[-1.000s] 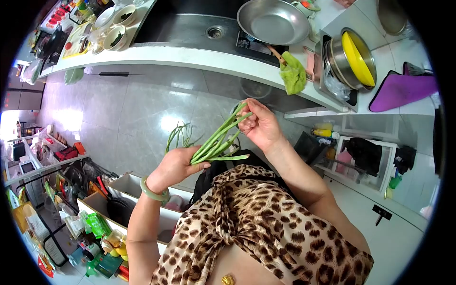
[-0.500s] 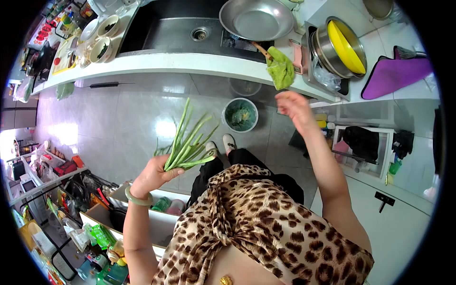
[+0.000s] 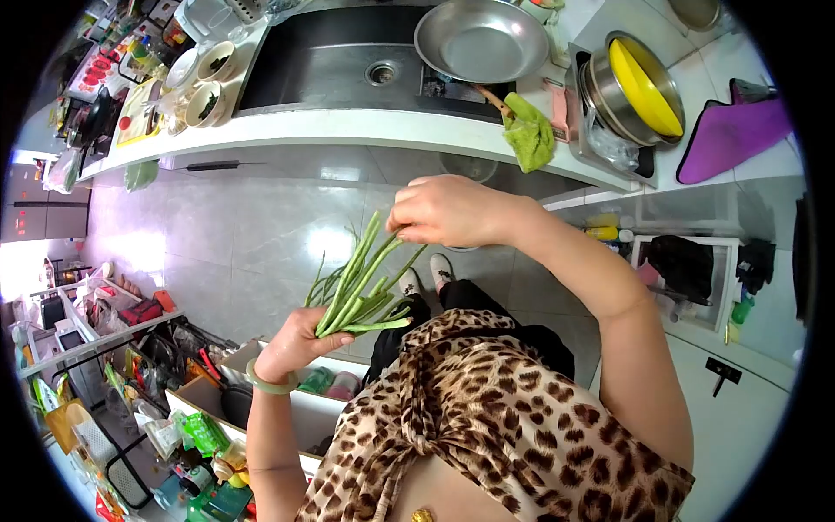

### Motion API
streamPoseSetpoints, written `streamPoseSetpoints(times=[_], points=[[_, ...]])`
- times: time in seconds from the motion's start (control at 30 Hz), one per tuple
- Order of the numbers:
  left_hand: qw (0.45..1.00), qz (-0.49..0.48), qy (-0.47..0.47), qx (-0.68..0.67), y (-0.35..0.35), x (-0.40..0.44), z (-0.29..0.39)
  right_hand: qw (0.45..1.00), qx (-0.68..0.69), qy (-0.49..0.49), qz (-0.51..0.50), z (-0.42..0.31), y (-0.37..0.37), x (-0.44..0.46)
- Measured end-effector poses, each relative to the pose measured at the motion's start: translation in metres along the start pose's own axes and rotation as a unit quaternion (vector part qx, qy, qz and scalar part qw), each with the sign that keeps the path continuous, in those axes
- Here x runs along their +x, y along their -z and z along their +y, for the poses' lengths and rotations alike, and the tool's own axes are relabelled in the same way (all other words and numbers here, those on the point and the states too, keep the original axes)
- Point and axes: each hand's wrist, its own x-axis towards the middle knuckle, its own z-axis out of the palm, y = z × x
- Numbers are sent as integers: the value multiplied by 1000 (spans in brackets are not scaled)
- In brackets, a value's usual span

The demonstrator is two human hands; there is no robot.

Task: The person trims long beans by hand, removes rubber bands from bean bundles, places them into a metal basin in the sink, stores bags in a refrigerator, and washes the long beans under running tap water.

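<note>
The left hand (image 3: 300, 344) holds a loose bunch of green stalks (image 3: 357, 291) near its lower ends, the fingers closed round them and the thumb lying across. The bunch fans out, some stalks upright, others leaning to the side, with thin curly ends behind. The weak point, I'd judge, is that fan: if the grip eases, or one stalk is tugged while its neighbours are tangled with it, several could slide out together. They would likely drop to the floor (image 3: 217, 244) or onto the shoes (image 3: 442, 270), since the bunch is over the floor rather than the tabletop (image 3: 365, 129). A hard pull could also snap a stalk at the wrong spot.

The stalks rise from the left fingers toward the right hand (image 3: 444, 209), which is bent over their upper ends. Its fingers are drawn close together, the tips at or just beside the top of a stalk; whether they pinch it I cannot tell. The rest of the bunch lies below those tips, between the two hands. The open drawer (image 3: 304, 418) is beside the left forearm, and the sink (image 3: 330, 74) and pan (image 3: 481, 39) are well apart, beyond the hands.
</note>
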Motion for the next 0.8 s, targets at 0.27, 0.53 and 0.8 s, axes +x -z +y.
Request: streamPoseSetpoints(times=[0.27, 0.53, 0.8], points=[[998, 65, 17, -2, -9, 0, -1, 938, 220, -17, 267, 15, -46, 4], [993, 50, 30, -102, -3, -6, -10, 906, 165, -298, 251, 122, -78, -72], [993, 18, 63, -93, 5, -3, -5, 985, 21, -35, 169, 43, -41, -31]])
